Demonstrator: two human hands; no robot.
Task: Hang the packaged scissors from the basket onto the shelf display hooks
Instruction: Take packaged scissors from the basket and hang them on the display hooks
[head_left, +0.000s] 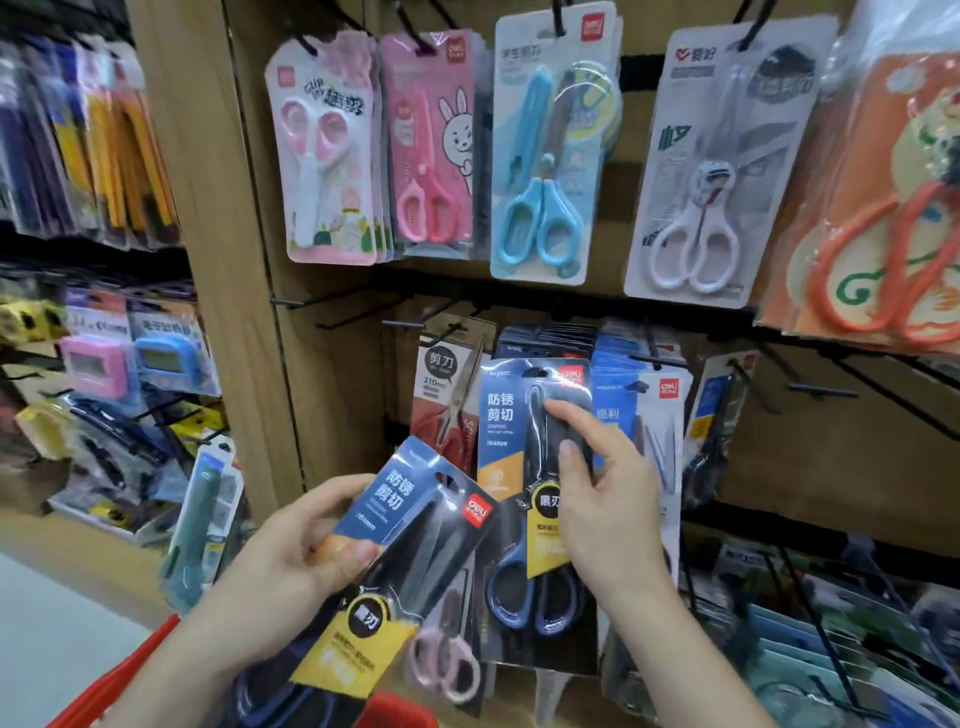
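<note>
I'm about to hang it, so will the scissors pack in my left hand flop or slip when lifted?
Probably stiff: the scissors pack stays flat though the left hand grips only one edge. Its glossy plastic front shows glare, so it may be slippery. Likely bottom-heavy, since the handles sit low.

Wooden display panel (249, 364), black wire hooks, 2 rows in view.

Upper row, left to right, 5 stacks: pink-and-white scissors pack (322, 150), pink rabbit pack (431, 140), light blue pack (550, 156), white-handled pack (711, 171), orange-handled pack (883, 208).

Lower row: bare hooks (311, 300) at left, then a red-handled pack (447, 389), a dark blue-handled pack (504, 415) (front of its stack), and a blue-carded pack (670, 415) just beside. More hooks (821, 389) jut out at right.
</note>
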